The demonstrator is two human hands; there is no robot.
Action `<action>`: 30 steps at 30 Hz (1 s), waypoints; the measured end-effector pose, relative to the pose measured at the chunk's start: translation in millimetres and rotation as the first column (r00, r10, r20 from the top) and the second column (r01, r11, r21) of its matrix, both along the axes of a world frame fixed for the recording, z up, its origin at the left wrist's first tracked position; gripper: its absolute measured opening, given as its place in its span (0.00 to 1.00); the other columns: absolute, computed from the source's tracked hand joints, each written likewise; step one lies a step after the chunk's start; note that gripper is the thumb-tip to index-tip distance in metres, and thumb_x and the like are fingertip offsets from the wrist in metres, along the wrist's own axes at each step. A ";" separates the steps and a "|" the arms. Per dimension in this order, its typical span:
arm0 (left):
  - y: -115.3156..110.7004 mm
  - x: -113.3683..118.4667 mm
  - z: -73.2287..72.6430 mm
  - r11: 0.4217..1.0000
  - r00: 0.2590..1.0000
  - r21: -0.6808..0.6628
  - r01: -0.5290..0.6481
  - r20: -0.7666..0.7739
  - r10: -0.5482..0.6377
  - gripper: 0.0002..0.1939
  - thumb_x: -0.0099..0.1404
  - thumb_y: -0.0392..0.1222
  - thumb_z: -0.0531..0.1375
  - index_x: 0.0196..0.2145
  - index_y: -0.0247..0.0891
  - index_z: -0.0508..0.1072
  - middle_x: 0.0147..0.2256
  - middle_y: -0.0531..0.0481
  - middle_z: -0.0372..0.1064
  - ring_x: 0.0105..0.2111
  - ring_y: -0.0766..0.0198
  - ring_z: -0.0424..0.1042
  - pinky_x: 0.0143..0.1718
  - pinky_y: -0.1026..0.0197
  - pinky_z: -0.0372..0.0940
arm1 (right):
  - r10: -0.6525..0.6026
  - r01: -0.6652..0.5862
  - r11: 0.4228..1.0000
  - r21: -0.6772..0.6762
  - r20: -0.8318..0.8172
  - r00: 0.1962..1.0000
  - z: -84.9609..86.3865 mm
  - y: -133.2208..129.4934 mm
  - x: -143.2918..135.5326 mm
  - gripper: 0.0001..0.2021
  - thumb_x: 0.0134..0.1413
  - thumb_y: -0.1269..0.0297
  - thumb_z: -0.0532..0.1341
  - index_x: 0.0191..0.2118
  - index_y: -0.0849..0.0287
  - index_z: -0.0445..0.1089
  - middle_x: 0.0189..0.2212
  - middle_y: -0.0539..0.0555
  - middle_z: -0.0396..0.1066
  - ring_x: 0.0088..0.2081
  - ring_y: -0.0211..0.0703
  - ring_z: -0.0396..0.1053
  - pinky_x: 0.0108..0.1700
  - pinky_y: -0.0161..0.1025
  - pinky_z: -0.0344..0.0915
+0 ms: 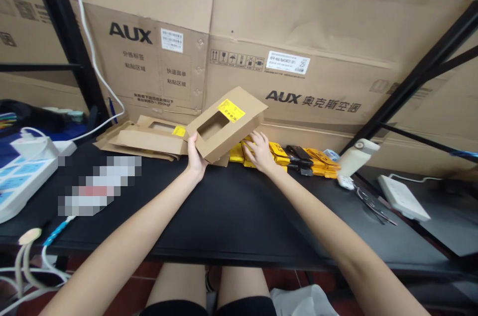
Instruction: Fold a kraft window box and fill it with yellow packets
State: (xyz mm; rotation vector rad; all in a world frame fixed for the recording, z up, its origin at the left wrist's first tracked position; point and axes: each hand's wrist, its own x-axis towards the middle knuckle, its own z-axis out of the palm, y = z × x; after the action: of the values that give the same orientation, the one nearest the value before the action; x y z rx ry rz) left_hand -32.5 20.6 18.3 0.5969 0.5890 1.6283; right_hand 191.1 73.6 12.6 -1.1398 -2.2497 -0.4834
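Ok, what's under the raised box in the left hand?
Under the box held by the left hand lie yellow packets, which the right hand touches. The box hides the packets' left end.

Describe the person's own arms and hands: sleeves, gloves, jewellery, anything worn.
Both arms are bare along their whole visible length, with no sleeves in view. The left hand and right hand wear no gloves. No watch, bracelet or ring is visible. The fingers are uncovered; any nail polish is too small to tell.

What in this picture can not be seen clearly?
- Head view: pixelated patch on the black table blurs whatever lies there.
- Left hand palm: hidden behind the windowed cardboard box.
- Yellow packets: print too small, partly covered by right hand.
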 end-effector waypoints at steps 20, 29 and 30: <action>9.4 14.4 -34.6 0.994 0.937 0.084 0.063 -0.349 -0.030 0.21 0.56 0.53 0.60 0.41 0.36 0.76 0.39 0.47 0.77 0.45 0.51 0.73 0.47 0.57 0.67 | -0.180 -0.176 0.972 -0.153 -0.972 -0.153 -10.4 -20.6 94.0 0.21 0.29 0.69 0.69 0.36 0.58 0.65 0.34 0.51 0.73 0.30 0.35 0.71 0.29 0.31 0.69; 7.1 14.5 -29.3 0.996 0.941 0.092 -0.004 -0.336 0.034 0.20 0.57 0.53 0.60 0.42 0.36 0.76 0.37 0.47 0.77 0.43 0.53 0.74 0.45 0.58 0.68 | -0.297 -0.537 0.804 -0.257 -0.955 0.012 7.4 -34.2 90.8 0.20 0.30 0.68 0.68 0.36 0.59 0.68 0.30 0.48 0.74 0.25 0.33 0.68 0.22 0.28 0.62; 7.2 14.4 -29.1 0.996 0.940 0.094 -0.010 -0.338 0.041 0.20 0.57 0.53 0.60 0.42 0.37 0.76 0.37 0.48 0.77 0.43 0.53 0.74 0.45 0.58 0.68 | -0.306 -0.564 0.776 -0.282 -0.950 0.054 7.8 -36.0 90.0 0.21 0.30 0.68 0.68 0.38 0.58 0.69 0.31 0.48 0.74 0.25 0.33 0.68 0.22 0.28 0.62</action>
State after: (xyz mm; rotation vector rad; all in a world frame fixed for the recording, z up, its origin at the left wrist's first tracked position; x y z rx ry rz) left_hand -18.0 27.8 -10.8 0.9536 0.7794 1.5930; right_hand 281.0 37.6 20.4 -0.9309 -1.0387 1.0700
